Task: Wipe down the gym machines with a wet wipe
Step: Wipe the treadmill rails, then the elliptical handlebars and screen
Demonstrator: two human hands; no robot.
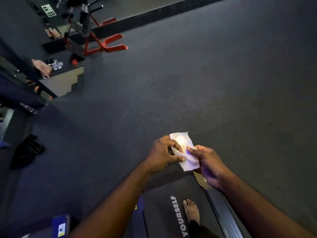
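Dark rubber floor (205, 83). On it: red machine base (109, 47) at upper left, black bag (27, 152) at left, blue pack (60, 224) at bottom left, treadmill (161, 212) at bottom, with 1 bare foot (191, 210) on its belt.

My wet wipe (184, 152) is white. The treadmill belt (159, 212) is black with white lettering. The floor (205, 83) is dark grey, finely speckled; the machine frame (118, 47) is red.

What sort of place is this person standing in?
Most likely a gym: a red-framed weight machine stands by the wall, dark rubber-like flooring runs throughout, and a bare foot stands on a treadmill belt printed YOURSELF. The left hand and right hand pinch a wet wipe.
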